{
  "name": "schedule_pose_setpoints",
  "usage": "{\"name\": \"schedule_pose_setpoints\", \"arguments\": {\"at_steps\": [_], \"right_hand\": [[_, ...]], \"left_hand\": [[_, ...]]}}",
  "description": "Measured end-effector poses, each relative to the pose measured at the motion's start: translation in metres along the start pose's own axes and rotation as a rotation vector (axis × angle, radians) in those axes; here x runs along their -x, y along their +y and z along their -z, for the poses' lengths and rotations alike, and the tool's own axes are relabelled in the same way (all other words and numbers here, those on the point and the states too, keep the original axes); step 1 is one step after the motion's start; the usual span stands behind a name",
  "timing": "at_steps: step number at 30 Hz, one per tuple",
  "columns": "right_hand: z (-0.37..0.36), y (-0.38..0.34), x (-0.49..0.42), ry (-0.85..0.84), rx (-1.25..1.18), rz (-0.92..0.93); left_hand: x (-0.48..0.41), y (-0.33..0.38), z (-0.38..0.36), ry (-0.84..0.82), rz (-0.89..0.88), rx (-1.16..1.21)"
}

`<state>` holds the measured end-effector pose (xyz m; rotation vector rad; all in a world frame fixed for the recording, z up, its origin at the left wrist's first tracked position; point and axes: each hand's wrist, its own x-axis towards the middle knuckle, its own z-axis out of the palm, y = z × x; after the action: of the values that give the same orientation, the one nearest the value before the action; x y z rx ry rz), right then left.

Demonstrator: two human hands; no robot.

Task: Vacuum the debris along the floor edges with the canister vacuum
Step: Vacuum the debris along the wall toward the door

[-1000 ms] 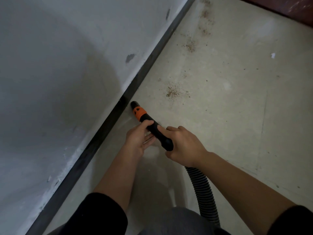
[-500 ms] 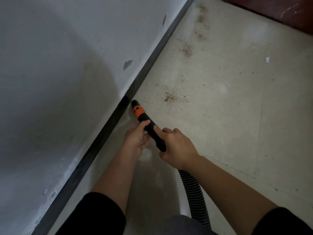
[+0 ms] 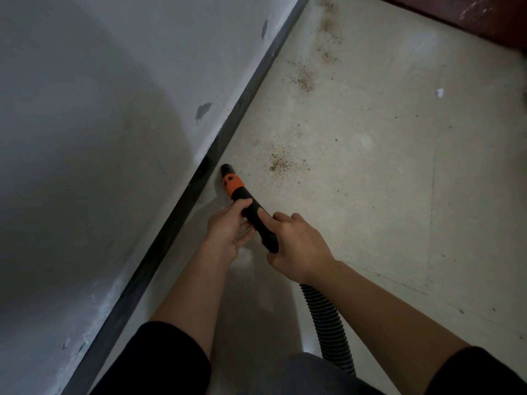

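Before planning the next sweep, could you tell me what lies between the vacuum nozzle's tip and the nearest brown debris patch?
Only bare pale floor separates the vacuum nozzle from the debris patch, as the head view shows.

My vacuum nozzle (image 3: 248, 208) is a black tube with an orange collar (image 3: 232, 184) near its tip, pointing down at the floor just beside the dark baseboard (image 3: 159, 252). My left hand (image 3: 228, 232) grips its middle and my right hand (image 3: 296, 246) its rear, where the ribbed black hose (image 3: 328, 317) trails back. A patch of brown debris (image 3: 281, 162) lies near the tip, with more patches (image 3: 305, 79) farther along.
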<state>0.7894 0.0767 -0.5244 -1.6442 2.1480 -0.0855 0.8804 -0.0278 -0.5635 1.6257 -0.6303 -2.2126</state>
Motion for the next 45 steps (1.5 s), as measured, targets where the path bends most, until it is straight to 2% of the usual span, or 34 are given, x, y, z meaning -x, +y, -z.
{"name": "schedule_pose_setpoints", "arguments": {"at_steps": [23, 45], "right_hand": [[0.013, 0.058, 0.071, -0.014, 0.066, -0.086], [0.025, 0.093, 0.101, 0.046, 0.003, -0.212]], "left_hand": [[0.031, -0.051, -0.055, -0.131, 0.106, -0.04], [0.031, -0.074, -0.107, -0.212, 0.146, -0.169]]}}
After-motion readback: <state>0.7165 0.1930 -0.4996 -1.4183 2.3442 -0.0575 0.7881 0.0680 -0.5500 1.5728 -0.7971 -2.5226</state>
